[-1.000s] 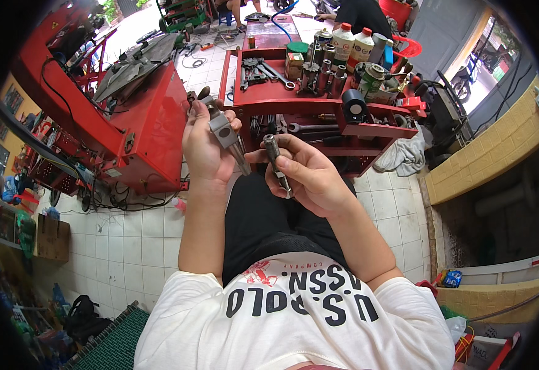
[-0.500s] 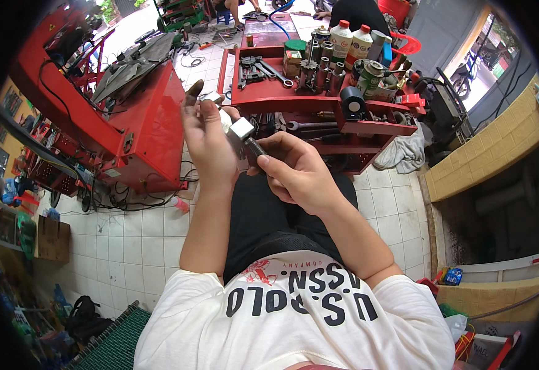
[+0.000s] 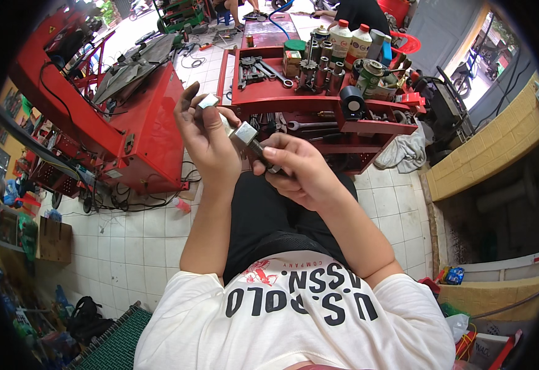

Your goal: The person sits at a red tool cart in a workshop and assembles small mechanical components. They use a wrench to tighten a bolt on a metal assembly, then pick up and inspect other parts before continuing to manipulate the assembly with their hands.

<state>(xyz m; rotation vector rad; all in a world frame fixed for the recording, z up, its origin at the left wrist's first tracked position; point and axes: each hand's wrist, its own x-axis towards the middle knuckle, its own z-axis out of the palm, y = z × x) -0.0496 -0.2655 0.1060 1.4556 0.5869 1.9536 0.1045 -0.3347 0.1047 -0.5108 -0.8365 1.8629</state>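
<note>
My left hand [image 3: 204, 139] is raised in front of me and grips the upper end of a long metal part [image 3: 244, 133] with a square block in its middle. My right hand [image 3: 297, 169] is closed around the part's lower, darker shaft just below the block. The two hands nearly touch. The part runs slanted from upper left to lower right, over my lap. Its lower tip is hidden inside my right fist.
A red tool cart [image 3: 319, 102] stands just ahead, loaded with wrenches, sockets, bottles [image 3: 349, 40] and a black tape roll [image 3: 351, 98]. A big red machine [image 3: 127, 117] is on the left. A grey rag [image 3: 405, 151] lies on the white tiled floor at right.
My two hands came together: a second ago each held its own piece apart; now the pieces are joined in one line, and both hands have lifted slightly higher.
</note>
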